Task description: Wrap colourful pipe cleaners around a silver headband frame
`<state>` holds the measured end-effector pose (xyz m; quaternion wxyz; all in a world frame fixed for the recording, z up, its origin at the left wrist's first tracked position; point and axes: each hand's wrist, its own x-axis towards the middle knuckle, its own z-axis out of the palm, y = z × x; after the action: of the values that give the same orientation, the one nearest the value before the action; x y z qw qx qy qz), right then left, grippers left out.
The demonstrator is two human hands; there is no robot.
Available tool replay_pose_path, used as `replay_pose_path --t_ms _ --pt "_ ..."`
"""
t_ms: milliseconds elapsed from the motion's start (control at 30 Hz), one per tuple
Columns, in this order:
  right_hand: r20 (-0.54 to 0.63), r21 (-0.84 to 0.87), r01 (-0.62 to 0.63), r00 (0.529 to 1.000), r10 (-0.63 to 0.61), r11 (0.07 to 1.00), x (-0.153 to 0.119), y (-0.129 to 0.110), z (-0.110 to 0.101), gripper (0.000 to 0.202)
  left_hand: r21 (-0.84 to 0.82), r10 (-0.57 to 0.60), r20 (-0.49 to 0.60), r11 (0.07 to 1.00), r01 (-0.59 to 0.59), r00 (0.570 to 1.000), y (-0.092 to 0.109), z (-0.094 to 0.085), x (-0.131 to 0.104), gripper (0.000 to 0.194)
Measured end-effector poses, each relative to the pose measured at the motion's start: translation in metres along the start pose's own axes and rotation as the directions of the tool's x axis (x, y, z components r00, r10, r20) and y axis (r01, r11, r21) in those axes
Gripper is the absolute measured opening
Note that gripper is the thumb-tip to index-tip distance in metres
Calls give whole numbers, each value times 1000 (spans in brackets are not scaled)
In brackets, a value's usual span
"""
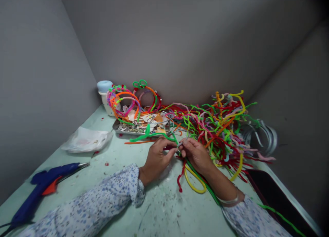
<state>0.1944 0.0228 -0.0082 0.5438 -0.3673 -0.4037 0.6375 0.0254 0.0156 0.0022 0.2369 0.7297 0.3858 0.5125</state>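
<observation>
My left hand (159, 157) is closed in a pinch, its fingertips at a green pipe cleaner (140, 138) that sticks out to the left, bent. Close beside it, my right hand (197, 155) pinches a thin grey band (186, 135), its tip pointing at the left fingers. Where the green pipe cleaner and the band meet is mostly covered by fingertips. Below the hands, a red pipe cleaner (181, 178) and a looped yellow pipe cleaner (196, 189) lie on the table. Green strands run under my right wrist.
A metal tray (123, 131) holds shells, with wrapped headbands (125, 93) at its back. A pipe cleaner heap (218, 123) and silver bands (269, 137) sit right. A blue glue gun (46, 182), plastic bag (86, 141), lidded jar (105, 87) and dark phone-like slab (275, 192) lie around.
</observation>
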Motion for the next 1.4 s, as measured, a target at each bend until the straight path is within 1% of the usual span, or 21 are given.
replay_pose_path --t_ms 133,267,500,867,1400 --pt "11 -26 1 1000 -1 1000 0 0 -1 28 4 9 -25 1000 -9 1000 4 -1 0 3" --pt "9 -38 -6 1000 6 999 0 0 -1 29 22 2 -27 1000 -1 1000 6 -2 0 4" --pt "27 -33 8 1000 -7 999 0 0 -2 27 12 30 -62 1000 -29 998 6 -1 0 5" --pt "23 -40 8 1000 -7 999 -1 -2 -3 30 38 35 -53 999 -33 998 4 -1 -1 8" --pt "36 -60 23 999 -21 998 -2 -1 -4 29 22 57 -33 998 -57 998 5 -2 -1 8"
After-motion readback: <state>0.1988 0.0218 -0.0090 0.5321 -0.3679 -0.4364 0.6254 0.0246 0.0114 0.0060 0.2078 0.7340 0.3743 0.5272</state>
